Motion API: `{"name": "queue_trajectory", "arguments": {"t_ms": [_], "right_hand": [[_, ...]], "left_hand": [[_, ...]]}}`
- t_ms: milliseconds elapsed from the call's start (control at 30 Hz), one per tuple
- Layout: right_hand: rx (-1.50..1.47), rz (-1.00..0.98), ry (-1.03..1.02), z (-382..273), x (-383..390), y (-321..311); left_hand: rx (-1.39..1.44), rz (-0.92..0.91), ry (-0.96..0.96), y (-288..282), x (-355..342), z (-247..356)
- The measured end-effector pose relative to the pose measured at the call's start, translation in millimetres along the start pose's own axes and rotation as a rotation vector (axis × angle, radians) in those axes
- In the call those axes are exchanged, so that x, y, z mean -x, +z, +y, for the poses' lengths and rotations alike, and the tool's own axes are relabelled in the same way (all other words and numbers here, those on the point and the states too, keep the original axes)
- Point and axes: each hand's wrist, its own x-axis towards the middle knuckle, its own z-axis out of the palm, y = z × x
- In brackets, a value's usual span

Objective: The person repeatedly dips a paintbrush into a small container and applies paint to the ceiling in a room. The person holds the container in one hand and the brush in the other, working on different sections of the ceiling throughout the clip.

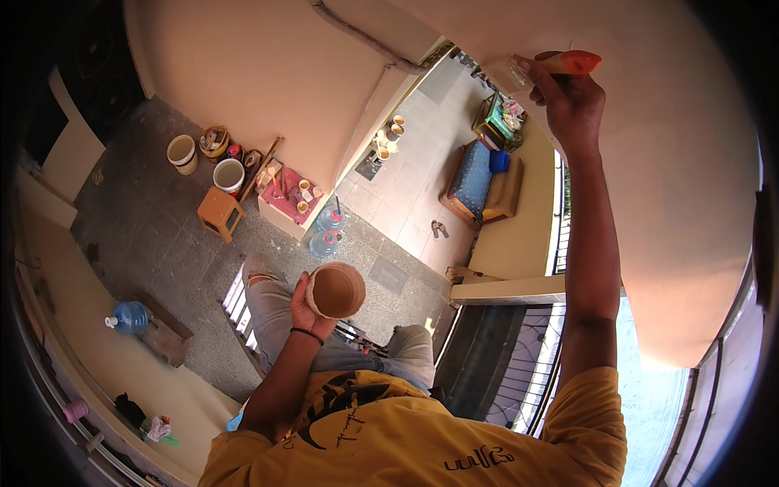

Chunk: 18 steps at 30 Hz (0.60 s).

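My left hand [307, 312] is wrapped round the side of a round paint cup [337, 290], held in front of my body with its mouth facing up. The cup's inside is coated in a peach-brown colour. High at the upper right, my right hand [572, 105] is raised against the peach-coloured wall [673, 187]. Its fingers are closed on a paintbrush [578, 62] with an orange-red handle end. The pale, wide bristle end [510, 75] points left, close to the wall's edge; whether it touches the wall I cannot tell.
Far below on the grey floor stand paint buckets [182, 154], an orange stool [219, 213] and clear water jugs [326, 242]. A red-topped ledge [290, 193] carries small cups. A blue-cushioned sofa [471, 180] stands beyond. Another blue jug [128, 318] lies at left. A pipe [357, 32] runs along the wall.
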Motion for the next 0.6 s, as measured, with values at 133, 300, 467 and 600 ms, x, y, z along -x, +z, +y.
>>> {"name": "queue_trajectory", "arguments": {"t_ms": [133, 300, 467, 600], "right_hand": [[-0.117, 0.138, -0.064, -14, -3, -9], [-0.171, 0.082, -0.052, -14, 2, 7], [-0.219, 0.219, -0.076, 5, 12, 18], [-0.282, 0.534, -0.263, -4, 41, 33]], "left_hand": [[-0.027, 0.043, 0.042, -5, -1, 1], [-0.016, 0.024, 0.009, -11, -2, 3], [-0.043, 0.063, 0.032, -11, -4, -1], [-0.005, 0.082, 0.034, -12, -2, 2]]}}
